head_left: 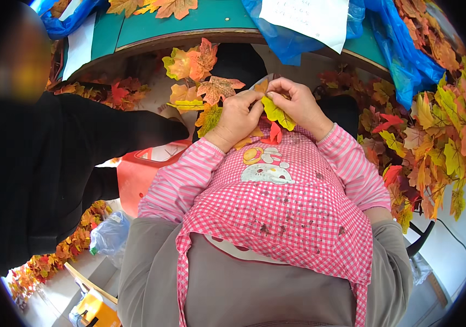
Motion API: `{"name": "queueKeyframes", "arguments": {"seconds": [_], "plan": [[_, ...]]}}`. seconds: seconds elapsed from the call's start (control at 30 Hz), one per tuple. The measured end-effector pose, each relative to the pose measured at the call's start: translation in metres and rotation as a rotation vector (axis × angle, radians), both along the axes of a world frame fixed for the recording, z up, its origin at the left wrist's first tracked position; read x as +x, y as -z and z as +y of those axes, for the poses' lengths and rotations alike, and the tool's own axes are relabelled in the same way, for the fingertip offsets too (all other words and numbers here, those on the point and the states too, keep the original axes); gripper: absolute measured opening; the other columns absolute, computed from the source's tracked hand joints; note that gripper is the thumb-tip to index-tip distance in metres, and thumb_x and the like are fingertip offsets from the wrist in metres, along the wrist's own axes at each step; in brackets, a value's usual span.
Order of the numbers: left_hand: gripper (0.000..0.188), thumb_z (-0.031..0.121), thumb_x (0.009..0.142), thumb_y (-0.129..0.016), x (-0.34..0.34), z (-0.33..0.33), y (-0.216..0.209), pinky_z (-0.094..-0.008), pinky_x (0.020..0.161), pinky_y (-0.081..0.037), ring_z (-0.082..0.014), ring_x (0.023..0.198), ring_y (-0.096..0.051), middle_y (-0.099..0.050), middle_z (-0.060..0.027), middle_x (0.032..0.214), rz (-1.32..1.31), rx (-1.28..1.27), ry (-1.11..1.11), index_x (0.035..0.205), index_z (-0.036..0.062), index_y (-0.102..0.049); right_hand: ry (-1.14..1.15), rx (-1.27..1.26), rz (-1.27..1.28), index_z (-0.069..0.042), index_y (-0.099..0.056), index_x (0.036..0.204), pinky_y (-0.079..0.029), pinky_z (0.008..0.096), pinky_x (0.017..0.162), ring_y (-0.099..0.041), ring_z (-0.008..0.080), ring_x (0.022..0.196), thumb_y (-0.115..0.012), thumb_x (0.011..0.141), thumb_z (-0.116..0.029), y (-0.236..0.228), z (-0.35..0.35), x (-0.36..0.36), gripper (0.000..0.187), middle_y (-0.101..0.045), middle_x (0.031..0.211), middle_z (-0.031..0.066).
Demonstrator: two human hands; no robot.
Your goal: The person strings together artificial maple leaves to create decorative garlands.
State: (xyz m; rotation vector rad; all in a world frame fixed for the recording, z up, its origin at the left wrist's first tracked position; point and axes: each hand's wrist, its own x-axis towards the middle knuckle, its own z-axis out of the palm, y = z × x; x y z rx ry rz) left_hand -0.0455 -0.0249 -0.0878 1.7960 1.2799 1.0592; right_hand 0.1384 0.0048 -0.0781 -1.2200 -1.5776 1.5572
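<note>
A: In the head view, where are the hands?
B: Close together above the pink checked apron [282, 204]. The right hand [301, 106] pinches a yellow-green leaf [277, 114] between thumb and finger.
A: And the left hand [238, 117]?
B: Its fingers are curled just beside that leaf; what they grip is hidden, so I can't tell.
A: What's near?
B: A red leaf [273, 134] below the yellow-green one, and orange leaves [219, 89] beside the left hand.
</note>
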Motion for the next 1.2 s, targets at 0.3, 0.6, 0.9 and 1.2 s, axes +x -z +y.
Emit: {"name": "queueKeyframes", "arguments": {"seconds": [0.3,0.6,0.9,1.2], "plan": [[0.015,0.006,0.086,-0.064,-0.002,0.001,-0.001,-0.0315,0.068,-0.054,-0.0243,0.076,-0.069,-0.069,-0.0151,0.087,0.047,0.012,-0.015,0.099,-0.0012,-0.068,0.000,-0.049,0.031,0.000,-0.063,0.100,-0.052,0.0230,0.075,-0.061,0.0066,0.083,-0.063,0.091,-0.006,0.006,-0.001,0.002,0.011,-0.065,0.089,0.0009],[0.015,0.007,0.085,-0.065,0.001,-0.001,-0.001,-0.0314,0.064,-0.054,-0.0237,0.070,-0.070,-0.070,-0.0151,0.085,0.009,-0.059,-0.037,0.098,-0.0004,-0.069,0.029,0.004,0.021,0.000,-0.063,0.100,-0.052,0.0230,0.075,-0.062,0.0064,0.083,-0.064,0.090,-0.006,0.008,-0.002,0.002,0.011,-0.066,0.088,0.0008],[0.014,0.007,0.084,-0.064,0.000,-0.002,-0.001,-0.0324,0.066,-0.054,-0.0248,0.073,-0.070,-0.070,-0.0160,0.084,0.069,-0.020,-0.032,0.095,-0.0003,-0.070,-0.020,-0.030,-0.009,0.001,-0.064,0.102,-0.053,0.0235,0.076,-0.063,0.0082,0.083,-0.064,0.090,-0.006,0.010,-0.004,0.003,0.014,-0.067,0.091,0.0024],[0.013,0.006,0.085,-0.064,0.000,0.000,0.001,-0.0336,0.065,-0.054,-0.0280,0.073,-0.069,-0.068,-0.0171,0.084,0.121,0.008,-0.021,0.095,-0.0002,-0.068,-0.035,-0.009,-0.056,0.001,-0.064,0.104,-0.053,0.0233,0.077,-0.063,0.0077,0.085,-0.063,0.091,-0.006,0.004,-0.004,-0.003,0.014,-0.068,0.092,0.0034]]}}
